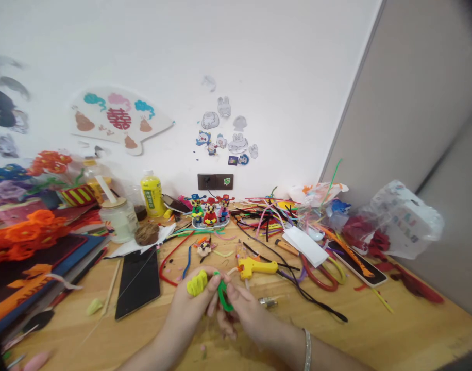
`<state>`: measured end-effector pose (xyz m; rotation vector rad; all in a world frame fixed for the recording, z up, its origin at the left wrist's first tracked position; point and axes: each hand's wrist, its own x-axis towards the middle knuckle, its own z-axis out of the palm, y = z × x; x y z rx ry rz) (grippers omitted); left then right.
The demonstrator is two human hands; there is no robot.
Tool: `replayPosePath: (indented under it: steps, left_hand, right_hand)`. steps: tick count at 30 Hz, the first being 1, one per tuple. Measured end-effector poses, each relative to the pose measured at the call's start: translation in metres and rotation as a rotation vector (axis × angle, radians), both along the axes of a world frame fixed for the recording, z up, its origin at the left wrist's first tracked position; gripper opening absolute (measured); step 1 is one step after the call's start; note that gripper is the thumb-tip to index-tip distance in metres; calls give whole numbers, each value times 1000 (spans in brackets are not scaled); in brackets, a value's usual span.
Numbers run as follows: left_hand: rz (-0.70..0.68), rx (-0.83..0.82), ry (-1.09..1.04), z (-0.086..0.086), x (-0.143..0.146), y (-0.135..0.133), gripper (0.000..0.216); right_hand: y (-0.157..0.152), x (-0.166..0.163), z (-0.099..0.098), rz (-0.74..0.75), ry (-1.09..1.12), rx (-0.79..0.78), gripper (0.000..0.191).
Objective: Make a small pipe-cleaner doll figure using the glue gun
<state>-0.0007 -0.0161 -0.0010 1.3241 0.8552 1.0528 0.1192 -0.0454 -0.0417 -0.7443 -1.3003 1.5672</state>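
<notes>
Both hands meet low in the middle of the head view, over the wooden table. A green fuzzy pipe cleaner, bent into a loop, is pinched between the fingertips of my left hand and my right hand. A bundled yellow fuzzy piece sits against the back of my left hand near the knuckles; how it is held there is hidden. Just beyond my hands lies a yellow glue gun. A small furry head-like piece rests behind them.
Three little figures stand on a tray near the wall. Loose pipe cleaners are heaped at the back. A dark tablet lies left, beside a glass jar. Red-handled scissors, a phone and plastic bags are right.
</notes>
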Motion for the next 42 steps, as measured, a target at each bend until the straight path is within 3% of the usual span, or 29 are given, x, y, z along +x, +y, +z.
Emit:
replayPosePath:
  steps: [4,7,9,16,26,37,42]
  left_hand:
    - [-12,-20,-62,5,2,-2,30]
    - [-7,-5,-75,7,2,-6,30]
    - [-14,19,-75,7,1,-6,30]
    - [-86,53,-65,5,-4,-1,30]
    - [-75,20,-137,8,-4,-1,27]
    - [-57,-20,-169,11,-4,-2,29]
    - [-57,-33,-179,9,-3,-2,30]
  right_hand:
    - [3,-1,-2,170,271,-204,42]
    - [5,3,-6,377,279,-375,48]
    - [6,6,-8,440,279,-404,47]
    - [2,0,6,147,389,-166,33]
    - [5,-1,-3,-2,364,-85,33]
    - [6,4,-7,48,201,-3,40]
    - [6,11,-6,52,16,63,44]
